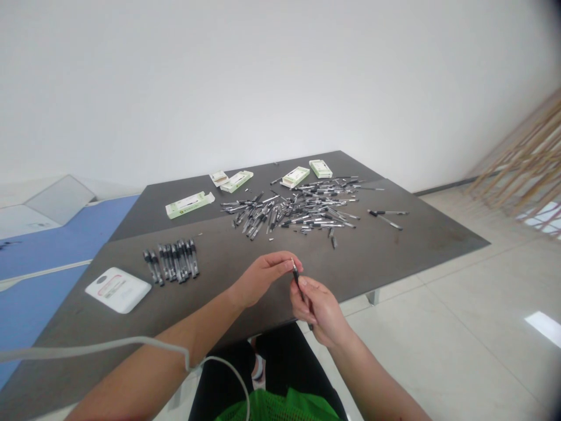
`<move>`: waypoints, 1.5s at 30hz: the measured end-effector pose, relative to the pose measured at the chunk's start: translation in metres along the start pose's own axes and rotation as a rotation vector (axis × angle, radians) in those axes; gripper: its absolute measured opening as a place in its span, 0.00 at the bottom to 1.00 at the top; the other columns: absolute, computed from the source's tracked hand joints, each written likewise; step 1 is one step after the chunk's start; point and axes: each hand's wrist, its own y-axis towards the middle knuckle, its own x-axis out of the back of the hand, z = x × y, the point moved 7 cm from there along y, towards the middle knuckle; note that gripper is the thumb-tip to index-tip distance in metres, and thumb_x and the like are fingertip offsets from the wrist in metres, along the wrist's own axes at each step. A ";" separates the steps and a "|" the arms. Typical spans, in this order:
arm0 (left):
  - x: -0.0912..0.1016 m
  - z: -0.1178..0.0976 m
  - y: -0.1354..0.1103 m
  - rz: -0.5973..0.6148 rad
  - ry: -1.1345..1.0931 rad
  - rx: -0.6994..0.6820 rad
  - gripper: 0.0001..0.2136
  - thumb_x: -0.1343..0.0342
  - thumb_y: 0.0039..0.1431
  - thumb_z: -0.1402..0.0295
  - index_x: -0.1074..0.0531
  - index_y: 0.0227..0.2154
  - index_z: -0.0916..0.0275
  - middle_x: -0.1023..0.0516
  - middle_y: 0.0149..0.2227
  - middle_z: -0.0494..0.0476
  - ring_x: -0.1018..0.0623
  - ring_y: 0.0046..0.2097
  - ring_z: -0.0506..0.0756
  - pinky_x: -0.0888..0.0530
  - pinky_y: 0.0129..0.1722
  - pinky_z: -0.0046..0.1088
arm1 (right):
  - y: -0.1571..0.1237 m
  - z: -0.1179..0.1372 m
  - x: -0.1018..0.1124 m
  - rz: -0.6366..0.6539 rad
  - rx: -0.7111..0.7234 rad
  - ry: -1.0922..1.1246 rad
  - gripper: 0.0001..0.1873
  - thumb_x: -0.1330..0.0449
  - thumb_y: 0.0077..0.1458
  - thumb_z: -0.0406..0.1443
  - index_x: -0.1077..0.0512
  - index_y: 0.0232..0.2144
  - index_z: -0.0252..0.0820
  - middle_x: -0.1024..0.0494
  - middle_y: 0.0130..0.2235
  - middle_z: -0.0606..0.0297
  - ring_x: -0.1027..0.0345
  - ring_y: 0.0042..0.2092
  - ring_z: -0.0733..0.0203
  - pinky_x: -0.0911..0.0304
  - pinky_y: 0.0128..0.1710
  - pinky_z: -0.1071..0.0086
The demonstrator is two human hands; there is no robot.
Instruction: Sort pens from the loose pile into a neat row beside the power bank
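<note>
Head view: At the near edge of the table (pixel 368 254), my right hand (pixel 318 309) grips a pen (pixel 296 277), its long axis running away and slightly left, tip beside the curled fingers of my left hand (pixel 266 275); whether they pinch it, I cannot tell.

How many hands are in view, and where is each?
2: the left hand is by the tip of a pen, near the table's front edge; the right hand grips that pen's barrel. No others show.
</note>
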 end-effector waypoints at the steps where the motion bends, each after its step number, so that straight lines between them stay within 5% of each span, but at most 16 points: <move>1: -0.002 0.001 0.000 0.027 -0.042 0.015 0.14 0.45 0.55 0.58 0.24 0.32 0.64 0.24 0.36 0.58 0.27 0.40 0.54 0.34 0.44 0.30 | 0.000 -0.002 -0.003 0.035 -0.042 0.064 0.16 0.44 0.55 0.46 0.35 0.27 0.39 0.45 0.15 0.78 0.64 0.14 0.76 0.66 0.14 0.77; 4: -0.002 0.002 0.000 0.020 -0.095 0.020 0.15 0.44 0.54 0.57 0.24 0.36 0.64 0.24 0.37 0.59 0.27 0.41 0.55 0.34 0.45 0.30 | -0.001 -0.001 -0.004 0.054 -0.039 0.131 0.15 0.43 0.56 0.45 0.35 0.27 0.38 0.44 0.14 0.78 0.64 0.14 0.77 0.66 0.14 0.78; 7: 0.003 0.002 0.002 -0.035 -0.058 -0.001 0.10 0.39 0.50 0.61 0.25 0.29 0.64 0.26 0.31 0.55 0.28 0.35 0.52 0.34 0.42 0.28 | 0.000 0.000 -0.003 0.059 -0.031 0.145 0.14 0.44 0.56 0.43 0.34 0.28 0.38 0.43 0.14 0.78 0.63 0.14 0.76 0.67 0.13 0.78; 13: -0.006 0.007 0.003 0.071 -0.204 0.027 0.09 0.40 0.52 0.63 0.25 0.28 0.66 0.28 0.30 0.55 0.29 0.35 0.51 0.33 0.39 0.27 | -0.006 -0.013 -0.016 0.305 -0.287 0.392 0.15 0.43 0.54 0.46 0.39 0.26 0.42 0.50 0.13 0.82 0.69 0.11 0.75 0.63 0.11 0.77; 18: -0.012 0.019 0.007 0.106 -0.249 0.101 0.11 0.42 0.54 0.61 0.24 0.31 0.66 0.24 0.32 0.57 0.26 0.36 0.52 0.32 0.43 0.30 | -0.004 -0.014 -0.007 0.255 -0.269 0.401 0.16 0.42 0.53 0.46 0.40 0.26 0.42 0.51 0.13 0.83 0.69 0.11 0.75 0.62 0.12 0.76; 22: 0.016 0.024 0.043 -0.014 0.079 0.059 0.16 0.45 0.55 0.60 0.26 0.44 0.62 0.22 0.41 0.60 0.25 0.44 0.56 0.33 0.48 0.34 | 0.002 -0.003 0.015 0.099 -0.121 0.324 0.14 0.43 0.55 0.45 0.38 0.28 0.41 0.47 0.15 0.81 0.66 0.12 0.76 0.63 0.13 0.77; 25: 0.057 0.014 0.086 -0.260 0.570 -0.061 0.16 0.47 0.56 0.63 0.27 0.46 0.62 0.22 0.42 0.59 0.26 0.44 0.56 0.33 0.48 0.34 | 0.004 0.007 0.034 -0.026 -0.029 0.230 0.15 0.43 0.55 0.46 0.37 0.28 0.40 0.45 0.15 0.80 0.65 0.13 0.76 0.65 0.14 0.77; 27: 0.071 0.007 0.114 -0.305 0.923 -0.136 0.14 0.49 0.57 0.66 0.26 0.43 0.64 0.23 0.42 0.61 0.26 0.44 0.57 0.33 0.47 0.34 | 0.004 0.011 0.043 -0.071 0.010 0.200 0.15 0.43 0.55 0.46 0.36 0.28 0.40 0.45 0.15 0.79 0.64 0.13 0.76 0.65 0.14 0.77; 29: 0.072 0.006 0.138 -0.228 1.144 -0.179 0.12 0.50 0.57 0.67 0.24 0.38 0.64 0.23 0.40 0.61 0.27 0.44 0.58 0.33 0.47 0.35 | 0.002 0.014 0.049 -0.089 0.029 0.189 0.15 0.43 0.55 0.45 0.36 0.28 0.40 0.44 0.16 0.79 0.63 0.13 0.77 0.65 0.14 0.77; 33: 0.064 0.009 0.163 -0.102 1.246 -0.219 0.10 0.49 0.56 0.69 0.23 0.33 0.63 0.23 0.38 0.61 0.28 0.44 0.58 0.35 0.48 0.34 | -0.001 0.017 0.058 -0.114 0.062 0.174 0.14 0.45 0.57 0.44 0.35 0.28 0.39 0.44 0.16 0.78 0.62 0.13 0.76 0.65 0.14 0.77; 45: 0.021 0.038 0.188 0.114 1.375 -0.185 0.08 0.45 0.52 0.66 0.22 0.30 0.62 0.22 0.34 0.60 0.26 0.37 0.57 0.33 0.39 0.29 | -0.002 0.021 0.081 -0.187 0.114 0.160 0.14 0.44 0.56 0.44 0.35 0.28 0.39 0.44 0.16 0.78 0.62 0.13 0.76 0.64 0.14 0.76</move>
